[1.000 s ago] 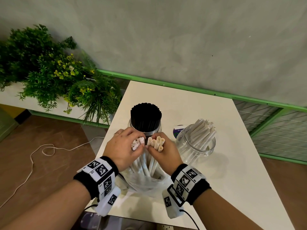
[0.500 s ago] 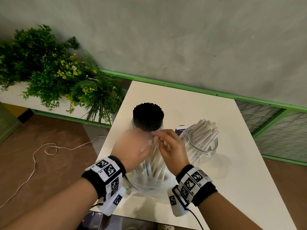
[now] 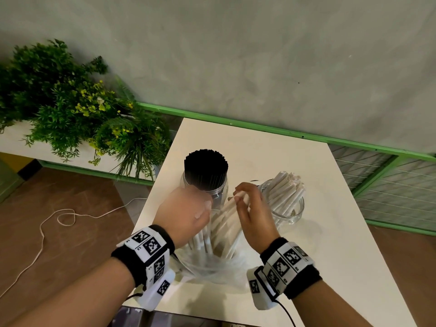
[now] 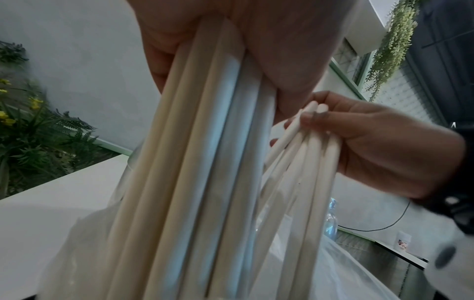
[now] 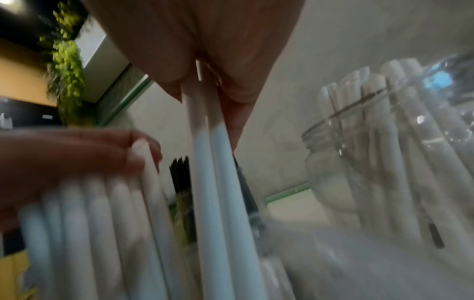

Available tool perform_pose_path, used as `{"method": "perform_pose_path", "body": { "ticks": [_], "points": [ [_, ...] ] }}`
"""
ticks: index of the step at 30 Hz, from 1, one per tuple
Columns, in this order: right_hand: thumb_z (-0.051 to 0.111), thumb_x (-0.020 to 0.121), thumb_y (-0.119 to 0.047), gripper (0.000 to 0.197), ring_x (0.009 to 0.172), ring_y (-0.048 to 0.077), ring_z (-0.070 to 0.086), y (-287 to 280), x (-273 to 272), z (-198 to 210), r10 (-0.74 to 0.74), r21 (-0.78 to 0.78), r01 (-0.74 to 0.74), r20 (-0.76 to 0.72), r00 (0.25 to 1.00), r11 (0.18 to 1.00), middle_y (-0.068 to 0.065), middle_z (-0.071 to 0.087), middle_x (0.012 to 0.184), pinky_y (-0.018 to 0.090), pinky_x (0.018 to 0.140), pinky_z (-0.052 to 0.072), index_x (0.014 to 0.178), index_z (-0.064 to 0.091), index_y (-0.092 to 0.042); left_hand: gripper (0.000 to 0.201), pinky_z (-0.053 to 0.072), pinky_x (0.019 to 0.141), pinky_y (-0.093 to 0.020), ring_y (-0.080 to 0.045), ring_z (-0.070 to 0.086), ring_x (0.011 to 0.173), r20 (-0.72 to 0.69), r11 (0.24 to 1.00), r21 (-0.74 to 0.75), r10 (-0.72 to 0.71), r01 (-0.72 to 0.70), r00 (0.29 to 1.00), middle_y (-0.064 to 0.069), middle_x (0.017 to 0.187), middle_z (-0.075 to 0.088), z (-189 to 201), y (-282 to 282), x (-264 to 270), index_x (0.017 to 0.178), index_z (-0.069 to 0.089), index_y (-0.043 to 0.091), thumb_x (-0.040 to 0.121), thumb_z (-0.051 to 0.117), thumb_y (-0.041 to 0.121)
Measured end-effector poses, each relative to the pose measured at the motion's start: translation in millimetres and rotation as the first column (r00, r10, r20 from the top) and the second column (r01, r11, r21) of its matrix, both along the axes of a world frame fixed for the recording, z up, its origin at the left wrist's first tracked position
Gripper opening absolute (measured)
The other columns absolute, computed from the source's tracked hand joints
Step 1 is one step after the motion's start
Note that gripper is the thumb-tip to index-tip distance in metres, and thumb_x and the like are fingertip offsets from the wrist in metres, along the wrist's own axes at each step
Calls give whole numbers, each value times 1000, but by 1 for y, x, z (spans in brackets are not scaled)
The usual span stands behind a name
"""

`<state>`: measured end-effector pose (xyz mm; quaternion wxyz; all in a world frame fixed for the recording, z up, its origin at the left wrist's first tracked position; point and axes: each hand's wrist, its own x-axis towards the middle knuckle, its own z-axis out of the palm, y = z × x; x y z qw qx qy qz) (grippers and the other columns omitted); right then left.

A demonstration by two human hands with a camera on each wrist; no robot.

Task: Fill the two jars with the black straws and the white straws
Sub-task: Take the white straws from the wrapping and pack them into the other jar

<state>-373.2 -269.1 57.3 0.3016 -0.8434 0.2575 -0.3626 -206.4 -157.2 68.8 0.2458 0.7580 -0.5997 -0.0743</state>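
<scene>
A bundle of white straws point(image 3: 203, 234) is gripped by the left hand point(image 3: 184, 214). A few straws point(image 3: 230, 208) are pinched by the right hand point(image 3: 253, 215), fingers curled, above the plastic bag point(image 3: 212, 267).

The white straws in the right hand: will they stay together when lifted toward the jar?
The white straws look stiff and light, so probably easy to lift. The right hand pinches only their tops, and they already fan apart below, so some could slip free.

White table point(image 3: 335, 237), jar of black straws point(image 3: 205, 182), jar of white straws point(image 3: 286, 204), clear plastic bag point(image 3: 212, 267)
</scene>
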Motion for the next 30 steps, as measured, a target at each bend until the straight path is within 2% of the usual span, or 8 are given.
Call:
{"method": "perform_pose_path", "body": {
  "ticks": [5,8,13,16,21,24,27,30],
  "points": [
    [42,98,-5,23,95,12,57,-19,-16,56,-15,60,5,176,984,998,-5,53,95,14,82,43,106,43,-27,41,42,73,-32,-19,49,87,35,1000,20,1,-2,999,7,99,55,3,-6,-1,103,60,31,81,31,51],
    [38,101,-2,25,93,23,67,-35,-29,94,-40,159,-16,342,939,987,-2,51,95,28,71,54,105,41,-27,43,43,75,-33,-22,50,88,49,1000,25,5,-6,999,6,99,56,3,-11,-3,104,61,30,81,30,51],
    [36,98,-6,24,96,35,64,-65,-57,138,-128,4,147,520,844,989,-6,51,98,44,88,50,110,37,-26,43,46,77,-36,-23,50,86,55,1000,20,4,-5,998,6,98,56,1,-13,-2,103,61,30,80,32,51],
    [33,99,-2,26,97,35,65,-76,-66,142,-177,-6,224,593,785,975,-5,49,99,41,89,50,111,35,-25,43,44,77,-33,-22,49,86,56,1000,23,-3,2,998,7,98,56,1,-14,-2,103,61,31,80,32,52],
    [34,99,-4,29,94,3,61,-79,-74,118,-268,-34,330,509,818,943,6,52,101,28,87,49,110,37,-30,41,43,75,-32,-20,48,86,61,1000,27,0,-2,998,8,97,55,1,-14,-3,103,60,33,80,32,52],
    [33,94,-21,25,101,30,59,-82,-75,96,-377,-47,424,375,847,905,20,49,114,48,89,47,109,38,-40,40,45,75,-33,-20,49,86,60,1000,20,-1,0,998,8,97,55,-1,-14,-3,103,60,32,80,33,51],
    [33,92,-9,24,98,29,54,-83,-66,80,-407,-55,449,334,850,892,20,47,112,23,88,42,113,44,-12,41,44,75,-33,-21,49,86,58,1000,18,-3,2,998,8,96,55,-1,-15,-5,103,61,31,81,33,51],
    [36,90,13,21,89,-4,43,-79,-55,72,-406,-105,451,291,866,886,20,45,110,-1,82,29,109,46,10,39,44,74,-32,-22,50,86,57,1000,12,5,-5,998,8,94,55,-1,-16,-8,101,61,31,81,33,50]
  ]
}}
